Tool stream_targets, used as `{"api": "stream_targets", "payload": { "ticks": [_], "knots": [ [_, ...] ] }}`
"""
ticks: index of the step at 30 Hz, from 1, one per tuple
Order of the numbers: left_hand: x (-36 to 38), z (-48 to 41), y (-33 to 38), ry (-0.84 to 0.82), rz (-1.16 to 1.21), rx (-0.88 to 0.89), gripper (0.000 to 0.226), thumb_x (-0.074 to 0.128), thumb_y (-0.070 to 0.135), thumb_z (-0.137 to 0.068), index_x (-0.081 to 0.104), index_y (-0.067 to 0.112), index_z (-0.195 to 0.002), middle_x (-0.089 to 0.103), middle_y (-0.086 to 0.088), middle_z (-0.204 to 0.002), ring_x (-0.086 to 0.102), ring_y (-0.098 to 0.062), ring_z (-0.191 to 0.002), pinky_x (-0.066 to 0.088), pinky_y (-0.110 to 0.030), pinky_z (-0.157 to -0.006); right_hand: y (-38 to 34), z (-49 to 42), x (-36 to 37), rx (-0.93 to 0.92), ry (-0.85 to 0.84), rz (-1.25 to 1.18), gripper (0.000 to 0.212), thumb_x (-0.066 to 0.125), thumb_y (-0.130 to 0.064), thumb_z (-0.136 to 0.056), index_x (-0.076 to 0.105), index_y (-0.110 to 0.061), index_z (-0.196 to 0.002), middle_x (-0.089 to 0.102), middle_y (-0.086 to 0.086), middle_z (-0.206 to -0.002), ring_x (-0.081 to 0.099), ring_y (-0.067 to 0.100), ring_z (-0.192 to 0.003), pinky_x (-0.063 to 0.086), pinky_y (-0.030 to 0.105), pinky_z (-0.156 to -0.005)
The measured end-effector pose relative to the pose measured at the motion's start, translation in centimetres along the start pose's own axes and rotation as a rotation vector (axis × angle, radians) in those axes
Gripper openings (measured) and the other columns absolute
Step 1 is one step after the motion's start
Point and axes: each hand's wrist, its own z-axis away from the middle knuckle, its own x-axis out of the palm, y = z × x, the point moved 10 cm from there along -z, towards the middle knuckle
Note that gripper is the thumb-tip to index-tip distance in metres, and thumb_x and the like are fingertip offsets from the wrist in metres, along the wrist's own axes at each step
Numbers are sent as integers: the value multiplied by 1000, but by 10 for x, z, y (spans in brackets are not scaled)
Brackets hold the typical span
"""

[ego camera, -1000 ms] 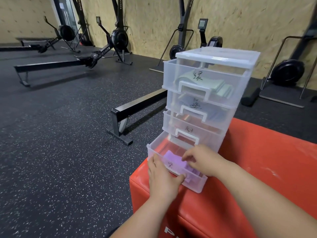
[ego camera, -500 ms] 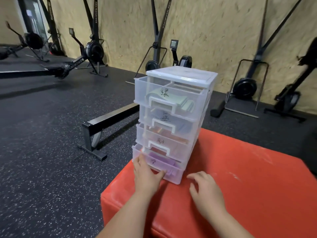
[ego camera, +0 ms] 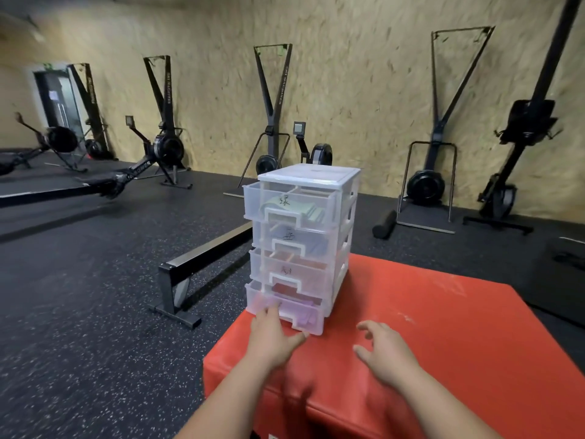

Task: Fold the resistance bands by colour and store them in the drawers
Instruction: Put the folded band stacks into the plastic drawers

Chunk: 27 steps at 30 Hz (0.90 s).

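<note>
A clear plastic drawer unit (ego camera: 311,175) with several labelled drawers stands on the near left corner of a red padded box (ego camera: 443,327). The bottom drawer (ego camera: 315,324) is pushed in and holds a folded purple band (ego camera: 300,310). A folded green band (ego camera: 311,209) lies in the top drawer, and the middle drawers hold bands too. My left hand (ego camera: 272,335) presses its straight fingers against the bottom drawer's front. My right hand (ego camera: 384,351) hovers over the red box to the right of the unit, fingers spread, holding nothing.
A black metal rail with a foot (ego camera: 177,286) lies on the speckled rubber floor, left of the box. Rowing and ski machines (ego camera: 272,122) line the chipboard wall behind. A black foam roller (ego camera: 384,228) rests on the floor at the right.
The bottom drawer, open a second ago with both hands at it, has been pushed in. My right hand has pulled back onto the box's right side. The view has tilted upward.
</note>
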Motion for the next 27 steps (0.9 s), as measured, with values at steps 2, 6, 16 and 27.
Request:
{"api": "stream_targets", "payload": {
  "ticks": [2, 6, 16, 27],
  "knots": [
    [-28, -1, 14, 25, 9, 44, 105, 81, 64, -79, 34, 17, -161, 38, -10, -155, 39, -33, -145, 34, -40, -120, -18, -4, -20, -3, 30, -22, 52, 73, -46, -89, 59, -32, -138, 68, -3, -122, 62, 20, -120, 47, 32, -103],
    [-89, -21, 41, 91, 31, 113, 103, 82, 63, -79, 34, 21, -159, 37, -11, -154, 39, -34, -145, 37, -46, -119, -60, -22, -72, -12, 122, -124, 61, 77, -49, -87, 56, -28, -141, 63, 3, -123, 64, 22, -115, 48, 33, -98],
    [-198, -121, 66, 222, 180, 158, 118, 84, 66, -76, 23, 19, -166, 28, -10, -167, 36, -31, -152, 37, -53, -122, -145, -100, -170, -23, 293, -299, 110, 76, -67, -80, 20, -23, -163, 34, 13, -159, 43, 35, -144, 41, 50, -116],
    [-192, -232, 61, -35, 502, 234, 94, 96, 61, -63, 58, 31, -144, 71, 16, -132, 68, -8, -121, 55, -48, -107, -140, -171, -154, -79, 334, -462, 105, 83, -66, -73, 35, -28, -158, 44, 0, -154, 50, 19, -139, 42, 42, -115]
  ]
}}
